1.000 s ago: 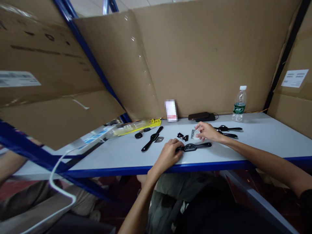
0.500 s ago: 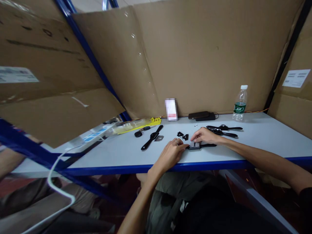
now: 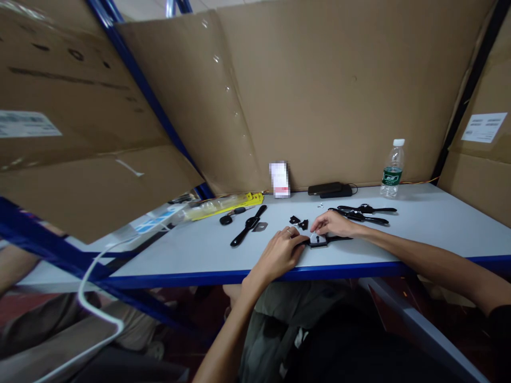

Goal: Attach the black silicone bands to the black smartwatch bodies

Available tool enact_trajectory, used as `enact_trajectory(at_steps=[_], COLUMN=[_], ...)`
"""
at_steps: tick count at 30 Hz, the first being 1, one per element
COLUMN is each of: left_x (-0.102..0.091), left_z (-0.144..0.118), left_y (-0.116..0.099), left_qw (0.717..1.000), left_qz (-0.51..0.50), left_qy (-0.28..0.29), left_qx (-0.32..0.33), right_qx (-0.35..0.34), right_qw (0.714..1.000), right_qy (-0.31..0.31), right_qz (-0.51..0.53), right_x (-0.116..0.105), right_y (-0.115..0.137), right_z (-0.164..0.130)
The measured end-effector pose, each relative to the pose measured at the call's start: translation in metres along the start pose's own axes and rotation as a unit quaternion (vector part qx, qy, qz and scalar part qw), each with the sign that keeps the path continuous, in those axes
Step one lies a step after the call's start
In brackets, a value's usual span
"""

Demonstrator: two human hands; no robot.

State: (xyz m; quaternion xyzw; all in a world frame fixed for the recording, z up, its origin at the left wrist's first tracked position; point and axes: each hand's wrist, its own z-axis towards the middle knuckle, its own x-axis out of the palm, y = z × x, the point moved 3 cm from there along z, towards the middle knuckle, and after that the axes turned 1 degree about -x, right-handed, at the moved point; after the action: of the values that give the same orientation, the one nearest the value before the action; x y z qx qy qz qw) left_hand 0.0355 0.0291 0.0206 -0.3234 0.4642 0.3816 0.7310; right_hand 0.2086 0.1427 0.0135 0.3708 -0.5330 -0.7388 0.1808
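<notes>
A black spokeshave (image 3: 339, 238) lies near the table's front edge, with a grey metal blade (image 3: 318, 239) on its middle. My left hand (image 3: 282, 246) is closed on the spokeshave's left handle. The fingers of my right hand (image 3: 332, 223) are bent and pinch the top of the blade; the thumb is partly hidden. Just beyond my hands lie small black metal pieces (image 3: 300, 222). To the left rests another spokeshave body (image 3: 248, 226), beside a loose flat blade (image 3: 260, 226). Two more spokeshaves, a front one (image 3: 361, 216) and a rear one (image 3: 367, 208), lie past my right wrist.
A screwdriver (image 3: 238, 211) and yellow-edged plastic packaging (image 3: 227, 205) lie at the left. Along the cardboard wall stand a white card (image 3: 280, 180), a dark flat case (image 3: 325, 188) and a water bottle (image 3: 392, 170). Small silver screws (image 3: 320, 205) lie nearby. Another person's arm (image 3: 18, 260) shows far left.
My right fingers have shifted slightly left and up on the blade, leaving more of its face and slot visible. My left hand stays on the handle.
</notes>
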Motion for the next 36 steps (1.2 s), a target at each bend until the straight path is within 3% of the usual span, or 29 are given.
enact_trajectory(at_steps=[5, 9, 11, 14, 17, 20, 25, 27, 31, 36], left_x=[-0.001, -0.002, -0.002, -0.003, -0.003, -0.004, -0.004, -0.004, -0.003, -0.001], left_z=[0.001, 0.001, 0.001, 0.001, 0.001, 0.001, 0.001, 0.001, 0.0, 0.0], left_y=[-0.003, -0.004, -0.004, -0.003, -0.003, -0.004, -0.004, -0.004, -0.003, -0.001], left_qw=[1.0, 1.0, 1.0, 1.0, 1.0, 1.0, 1.0, 1.0, 1.0, 1.0], left_qz=[0.013, 0.015, 0.015, 0.012, 0.01, 0.013, 0.008, 0.006, 0.002, 0.004], left_qy=[-0.002, -0.006, -0.006, -0.007, -0.005, 0.0, -0.004, -0.006, -0.004, -0.009], left_qx=[-0.006, -0.006, -0.008, -0.011, -0.009, -0.006, -0.011, -0.011, -0.007, -0.011], right_qx=[0.033, 0.027, -0.001, -0.031, -0.035, 0.011, 0.021, 0.022, 0.026, 0.021], right_qw=[0.999, 0.977, 0.951, 0.933, 0.931, 0.935, 0.947, 0.962, 0.981, 0.967], right_qy=[-0.035, -0.079, -0.058, 0.009, 0.053, 0.062, -0.012, -0.006, 0.071, 0.076], right_qz=[-0.006, -0.198, -0.303, -0.358, -0.361, -0.348, -0.32, -0.272, -0.177, -0.244], right_x=[-0.006, -0.018, -0.018, -0.008, -0.002, -0.009, -0.037, -0.041, -0.028, -0.005], right_y=[0.001, 0.007, 0.014, 0.021, 0.021, 0.015, 0.018, 0.024, 0.038, 0.048], right_z=[-0.004, 0.007, 0.022, 0.046, 0.06, 0.057, 0.027, 0.015, 0.001, -0.005])
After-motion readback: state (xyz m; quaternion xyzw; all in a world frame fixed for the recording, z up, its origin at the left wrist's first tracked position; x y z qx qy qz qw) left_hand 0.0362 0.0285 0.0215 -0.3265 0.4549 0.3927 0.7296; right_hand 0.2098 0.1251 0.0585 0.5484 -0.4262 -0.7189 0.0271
